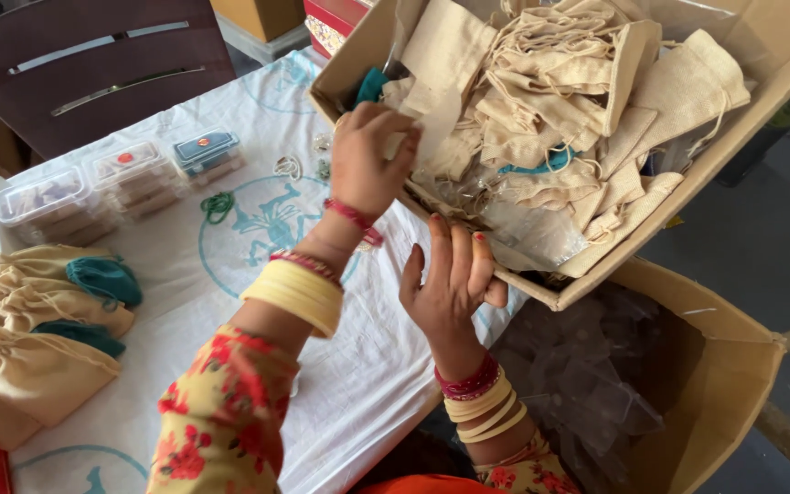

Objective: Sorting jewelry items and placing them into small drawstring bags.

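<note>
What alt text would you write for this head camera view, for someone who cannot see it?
A person's left hand reaches into a tilted cardboard box full of beige drawstring pouches, touching one, while the right hand grips the box's near edge. On the white cloth-covered table lie more filled pouches and clear plastic containers.

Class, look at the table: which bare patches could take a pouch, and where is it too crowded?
Bare white cloth lies between the filled pouches and the left hand's forearm. A smaller patch sits between the clear plastic boxes and the cardboard box. That box, gripped by the right hand, is packed with cloth bags.
</note>
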